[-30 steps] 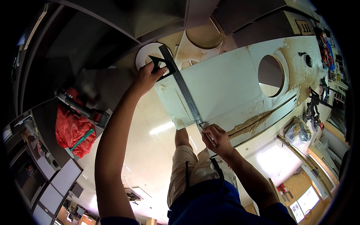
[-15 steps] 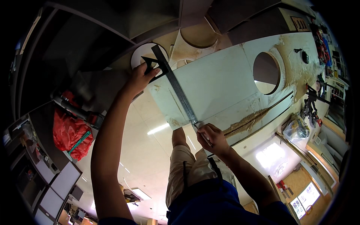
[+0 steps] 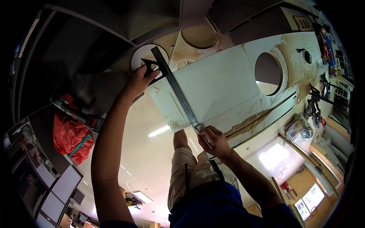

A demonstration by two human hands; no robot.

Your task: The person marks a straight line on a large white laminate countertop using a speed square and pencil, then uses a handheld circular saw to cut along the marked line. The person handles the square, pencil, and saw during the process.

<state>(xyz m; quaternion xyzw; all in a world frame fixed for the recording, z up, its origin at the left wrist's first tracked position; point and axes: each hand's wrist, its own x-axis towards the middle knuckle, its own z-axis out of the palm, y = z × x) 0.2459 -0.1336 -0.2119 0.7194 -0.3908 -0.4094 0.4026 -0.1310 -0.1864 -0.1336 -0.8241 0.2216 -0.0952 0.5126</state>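
A black combination square (image 3: 178, 88) lies across the pale, worn board (image 3: 224, 79), its steel blade running from the far edge to the near edge. My left hand (image 3: 138, 80) grips the square's triangular head at the far left edge of the board. At the blade's near end, my right hand (image 3: 215, 140) is closed around a thin pencil-like tool (image 3: 207, 143), its tip side by the blade and the board's near edge. Most of that tool is hidden by my fingers. Faint straight lines run over the board's surface.
A round hole (image 3: 268, 74) pierces the board toward the right, and a small black object (image 3: 307, 57) rests beyond it. Dark cabinets (image 3: 152, 19) stand at the far side. A red plastic bag (image 3: 71, 133) is at left, and a clear bag (image 3: 299, 131) at right.
The whole view has shifted slightly. Both hands keep their places on the square and at its near blade end, with no clear movement against the board.
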